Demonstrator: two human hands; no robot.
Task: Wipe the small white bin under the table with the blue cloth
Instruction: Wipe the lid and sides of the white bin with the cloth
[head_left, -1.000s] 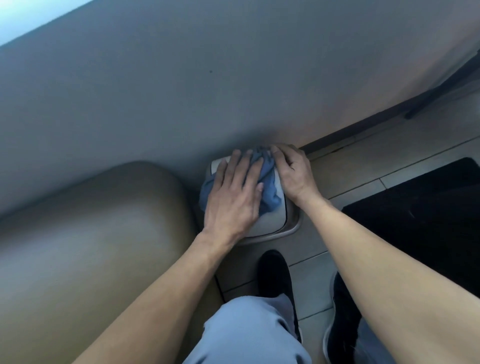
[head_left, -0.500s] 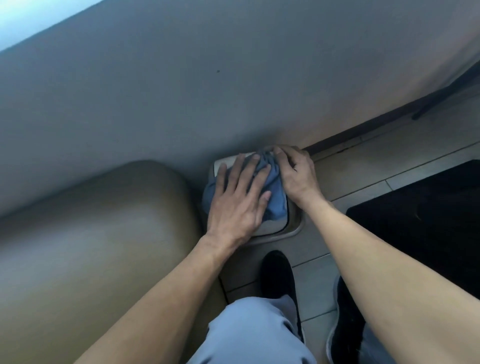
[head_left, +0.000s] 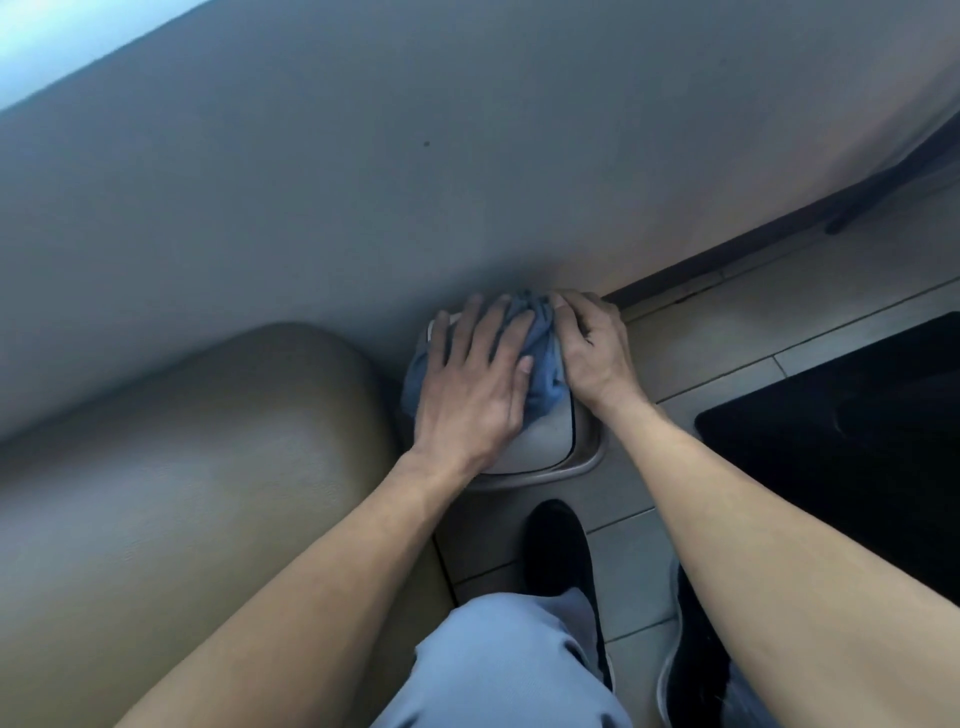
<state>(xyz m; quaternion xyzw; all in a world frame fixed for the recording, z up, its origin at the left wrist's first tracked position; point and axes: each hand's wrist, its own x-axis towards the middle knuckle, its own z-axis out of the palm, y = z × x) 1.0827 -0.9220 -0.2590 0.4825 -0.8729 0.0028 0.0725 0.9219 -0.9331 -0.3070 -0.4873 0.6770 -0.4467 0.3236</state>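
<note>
Blue cloth (head_left: 540, 358) lies bunched on the small white bin (head_left: 545, 441) at frame centre. The left hand (head_left: 472, 387) presses it with fingers spread flat; the right hand (head_left: 592, 345) curls over its right edge. Uneven pressure could tip the bin's lid. Counted: 1 cloth, 1 bin, 2 hands.

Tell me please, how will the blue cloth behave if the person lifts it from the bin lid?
Probably floppy: the blue cloth lies bunched in soft folds under the left hand. Likely light, since it drapes over the bin lid edge without sagging it. It should not slide easily while flat fingers press it.
</note>
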